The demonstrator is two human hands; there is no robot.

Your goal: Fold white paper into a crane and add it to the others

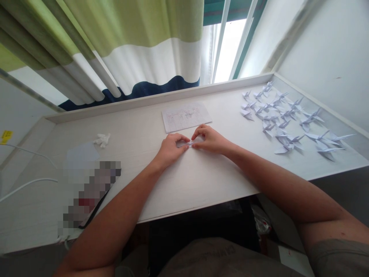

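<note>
A small folded piece of white paper lies flat on the white desk between my two hands. My left hand pinches its left end with fingers curled. My right hand presses and pinches its right end, fingers bent. Just beyond the hands lies a printed sheet of paper.
Several finished white paper cranes are spread over the desk's right part. A crumpled white scrap lies at the left, with a blurred-out object and white cables nearer me. A striped curtain and window stand behind the desk.
</note>
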